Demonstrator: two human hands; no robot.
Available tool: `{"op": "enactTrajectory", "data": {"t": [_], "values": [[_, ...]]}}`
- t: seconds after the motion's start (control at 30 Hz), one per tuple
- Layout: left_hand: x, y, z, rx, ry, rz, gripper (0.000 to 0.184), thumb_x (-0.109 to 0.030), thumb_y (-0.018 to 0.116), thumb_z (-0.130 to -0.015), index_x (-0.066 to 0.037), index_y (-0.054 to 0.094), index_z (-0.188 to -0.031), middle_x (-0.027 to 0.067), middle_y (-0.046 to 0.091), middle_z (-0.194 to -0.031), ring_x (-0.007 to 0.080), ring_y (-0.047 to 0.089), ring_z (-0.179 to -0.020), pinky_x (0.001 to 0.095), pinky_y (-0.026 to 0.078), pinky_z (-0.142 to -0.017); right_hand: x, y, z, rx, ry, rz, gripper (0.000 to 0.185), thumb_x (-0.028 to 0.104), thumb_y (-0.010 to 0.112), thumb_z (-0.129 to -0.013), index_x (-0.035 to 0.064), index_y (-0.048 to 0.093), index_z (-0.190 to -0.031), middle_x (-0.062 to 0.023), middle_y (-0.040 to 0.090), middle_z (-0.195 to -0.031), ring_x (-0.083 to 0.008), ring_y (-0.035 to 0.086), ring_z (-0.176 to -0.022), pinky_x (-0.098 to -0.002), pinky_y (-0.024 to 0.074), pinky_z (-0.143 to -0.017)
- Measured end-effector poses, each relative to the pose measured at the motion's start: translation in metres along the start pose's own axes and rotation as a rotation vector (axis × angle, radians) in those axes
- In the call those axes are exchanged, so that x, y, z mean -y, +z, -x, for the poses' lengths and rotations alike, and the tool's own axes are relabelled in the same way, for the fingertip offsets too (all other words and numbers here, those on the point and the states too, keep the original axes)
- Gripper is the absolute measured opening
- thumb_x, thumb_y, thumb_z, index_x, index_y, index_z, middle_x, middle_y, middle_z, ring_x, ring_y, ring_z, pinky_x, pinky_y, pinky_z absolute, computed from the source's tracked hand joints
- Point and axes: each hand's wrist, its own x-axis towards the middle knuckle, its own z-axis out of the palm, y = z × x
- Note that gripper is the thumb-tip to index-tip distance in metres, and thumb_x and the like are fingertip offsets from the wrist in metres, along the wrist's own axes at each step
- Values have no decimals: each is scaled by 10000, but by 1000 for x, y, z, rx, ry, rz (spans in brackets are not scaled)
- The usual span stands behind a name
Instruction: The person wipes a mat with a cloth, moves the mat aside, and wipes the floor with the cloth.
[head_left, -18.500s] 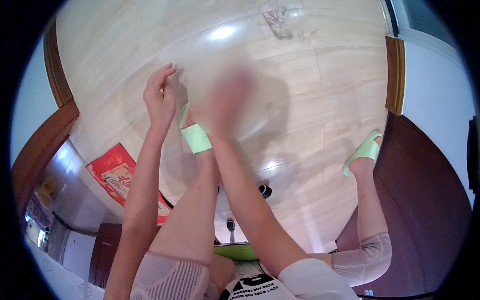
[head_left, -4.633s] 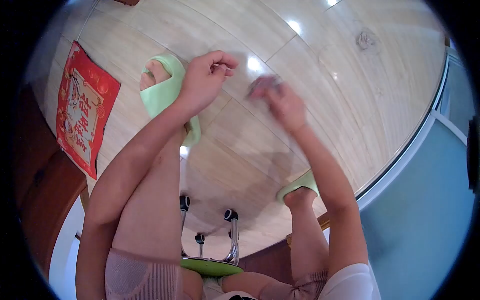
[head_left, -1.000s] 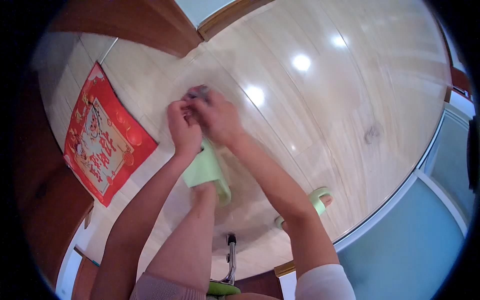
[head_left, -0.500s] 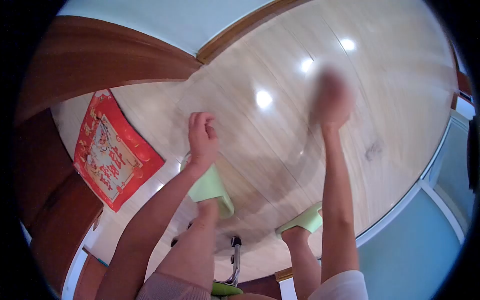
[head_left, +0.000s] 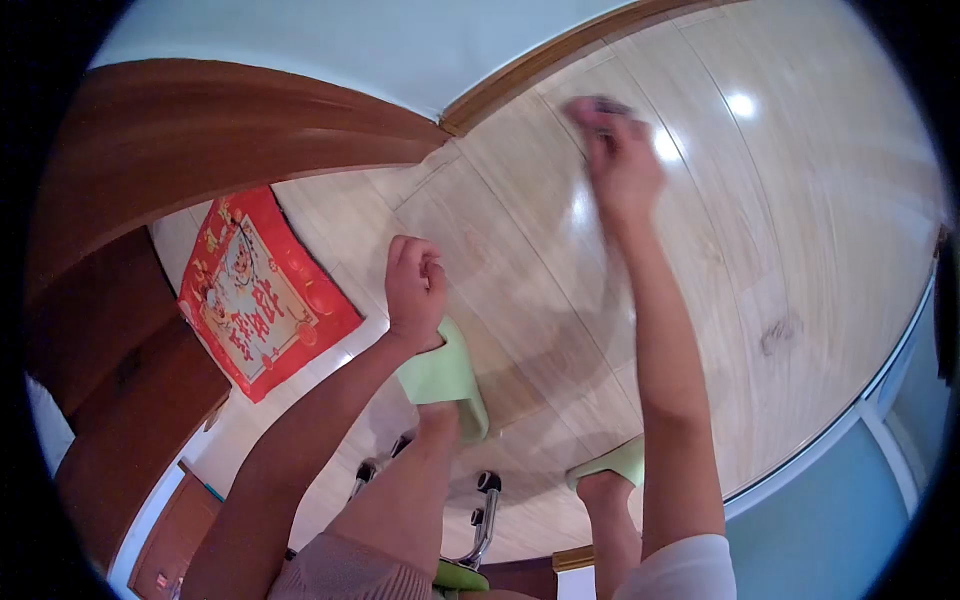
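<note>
My right hand [head_left: 628, 175] reaches out over the wooden floor [head_left: 520, 290], fingers closed on a small pinkish, dark-marked object [head_left: 597, 110]. Motion smears that object, so its kind cannot be made out. My left hand [head_left: 415, 290] hovers above the left green slipper [head_left: 445, 375], its fingers curled in and nothing visible in them. The other green slipper [head_left: 612, 460] is on my right foot, below my right forearm.
A red doormat [head_left: 270, 300] with printed characters lies at left, beside brown wooden door panels [head_left: 240, 115]. A wooden baseboard [head_left: 540, 55] runs along the pale wall. Chair casters [head_left: 487, 482] stand under me. A framed glass panel [head_left: 830, 500] borders the right side.
My right hand has swept left and farther away with the object. The view has shifted, so mat and door appear farther right. My left hand stays curled.
</note>
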Motion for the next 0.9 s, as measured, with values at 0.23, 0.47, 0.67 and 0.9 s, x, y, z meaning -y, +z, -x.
{"op": "enactTrajectory", "data": {"t": [0.23,0.47,0.67,0.9], "values": [[-5,-18,19,301,261,-26,173,50,621,-798,-23,593,-953,144,586,-965,318,616,-820,394,525,-705,30,-16,68,-16,22,-81,283,102,664,-891,208,702,-1151,-93,693,-1113,-304,685,-956,-421,549,-782],[34,-31,51,347,481,-311,251,-58,674,-773,-11,639,-1017,155,626,-1013,379,605,-1011,491,499,-927,180,105,135,550,-293,-319,258,163,561,-913,222,706,-1118,-66,635,-1236,-310,649,-1068,-440,566,-876],[8,-22,14,258,502,-186,237,-9,628,-793,-3,632,-1029,176,607,-1167,365,592,-1082,467,487,-954,61,38,55,208,-233,-303,293,101,576,-880,186,698,-1132,-59,680,-1189,-272,651,-1036,-406,554,-802],[-24,23,-38,208,486,-188,341,13,610,-795,9,581,-1135,203,549,-1265,390,542,-1176,481,460,-1001,-66,-57,-12,-446,217,133,257,86,609,-891,138,652,-1139,-130,652,-1062,-349,637,-945,-466,508,-830]]}}
